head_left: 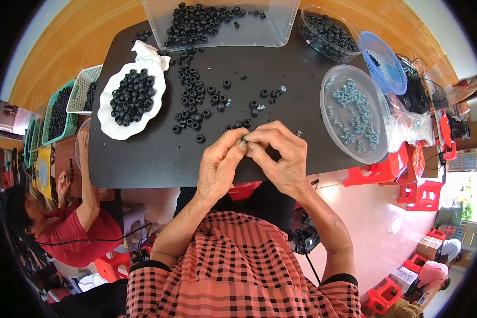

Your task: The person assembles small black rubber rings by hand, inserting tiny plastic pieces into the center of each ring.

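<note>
My left hand point(220, 161) and my right hand point(282, 156) meet over the near edge of the dark table point(159, 164). Both are closed, thumbs and fingers pinching a small dark piece point(244, 139) whose exact shape the fingertips hide. Just beyond them lie several small black round parts with holes point(254, 112), a few beside pale blue-grey ridged pieces point(261, 107). More black parts point(191, 87) spread in a loose band toward the far edge. A white scalloped plate point(111, 124) at the left carries a heap of them.
At the back stands a clear bin point(217, 45) of black parts, with a clear round bowl point(328, 50) of them to its right. A round clear tray point(350, 153) holds blue-grey pieces near a blue basket point(395, 69). A co-worker in red point(85, 233) sits at the left.
</note>
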Motion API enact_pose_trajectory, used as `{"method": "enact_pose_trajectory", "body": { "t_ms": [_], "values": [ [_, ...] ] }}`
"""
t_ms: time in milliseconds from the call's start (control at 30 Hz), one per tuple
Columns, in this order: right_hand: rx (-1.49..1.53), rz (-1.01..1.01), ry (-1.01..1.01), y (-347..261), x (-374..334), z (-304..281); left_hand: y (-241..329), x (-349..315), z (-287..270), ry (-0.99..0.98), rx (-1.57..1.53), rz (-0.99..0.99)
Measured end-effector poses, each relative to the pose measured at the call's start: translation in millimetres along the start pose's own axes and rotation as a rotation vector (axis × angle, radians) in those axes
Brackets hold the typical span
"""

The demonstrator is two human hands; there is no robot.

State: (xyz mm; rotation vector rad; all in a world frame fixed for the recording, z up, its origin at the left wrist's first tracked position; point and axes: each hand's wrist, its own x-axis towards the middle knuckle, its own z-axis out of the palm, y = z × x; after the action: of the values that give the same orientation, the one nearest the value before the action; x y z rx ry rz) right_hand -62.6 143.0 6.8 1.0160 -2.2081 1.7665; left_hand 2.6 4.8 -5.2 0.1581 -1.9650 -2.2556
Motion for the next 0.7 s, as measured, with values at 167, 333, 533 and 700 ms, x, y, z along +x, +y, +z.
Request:
{"method": "enact_pose_trajectory", "body": {
  "t_ms": [167, 333, 533, 700],
  "values": [
    [0.007, -0.022, 0.006, 4, -2, 3, -2, 1, 3, 0.029, 0.059, 0.009],
    [0.060, 0.059, -0.039, 0, 4, -5, -3, 0, 2, 0.028, 0.200, 0.028],
    [-0.172, 0.074, 0.008, 18, 44, -35, -3, 2, 4, -0.011, -0.166, 0.028],
    [-0.245, 0.043, -0.111, 29, 80, -35, 0, 1, -2, -0.067, -0.095, 0.010]
  ]
}}
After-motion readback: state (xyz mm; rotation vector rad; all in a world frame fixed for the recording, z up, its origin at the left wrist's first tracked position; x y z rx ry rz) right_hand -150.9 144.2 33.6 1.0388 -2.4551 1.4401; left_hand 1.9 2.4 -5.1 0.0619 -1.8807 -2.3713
